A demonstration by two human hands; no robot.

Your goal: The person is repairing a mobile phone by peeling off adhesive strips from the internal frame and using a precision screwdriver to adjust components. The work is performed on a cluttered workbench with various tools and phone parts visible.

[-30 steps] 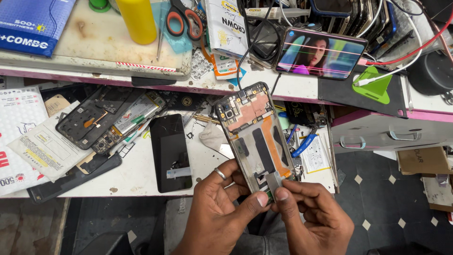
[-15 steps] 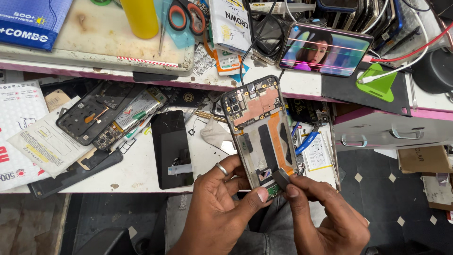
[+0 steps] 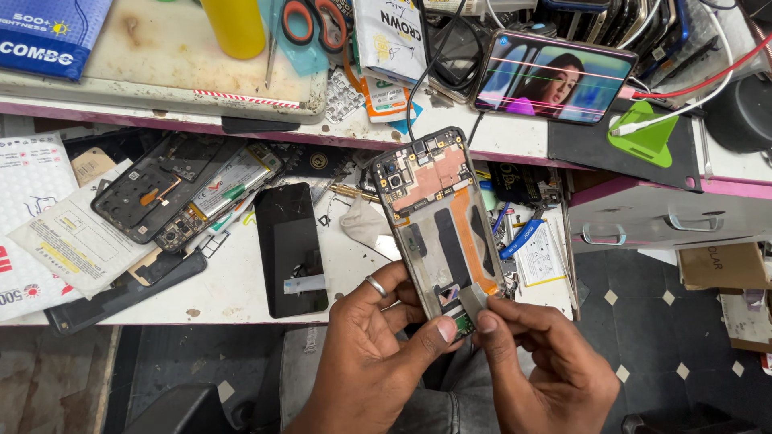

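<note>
I hold an opened phone frame (image 3: 441, 221) upright over the bench edge, its circuit board and orange flex cable exposed and the battery bay bare. My left hand (image 3: 378, 345), a ring on one finger, grips the frame's lower end with the thumb pressed near the small green board at the bottom. My right hand (image 3: 543, 358) pinches a small grey piece (image 3: 472, 298) at that same lower end, thumb and forefinger closed on it.
A black phone screen (image 3: 290, 245) lies face up on the white bench. A second dismantled phone (image 3: 181, 193) and paper packets (image 3: 60, 241) sit to the left. Behind stand a lit phone (image 3: 553, 76), scissors (image 3: 314, 20), a yellow bottle (image 3: 234, 24) and a pink drawer unit (image 3: 667, 217).
The phone frame has risen slightly and tilted more upright. My right fingers have shifted on the grey piece at its lower end while the left thumb stays pressed there.
</note>
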